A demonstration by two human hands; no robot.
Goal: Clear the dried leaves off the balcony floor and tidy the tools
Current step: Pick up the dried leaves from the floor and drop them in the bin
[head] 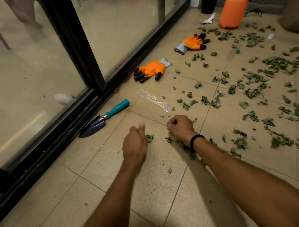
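**Both hands curled low over the tiles**

The left hand (pixel 135 145) and right hand (pixel 182 129) sit side by side with their fingers curled; I cannot tell whether either grips anything. Crumpled dried green leaves (pixel 258 85) lie beneath the right hand and spread to its right. A teal-handled, dark-bladed metal trowel (pixel 104 119) lies beyond the left hand.

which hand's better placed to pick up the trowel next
Left. The trowel lies by the door track, on the side of the left hand; the right hand is farther over, among the dried leaves.
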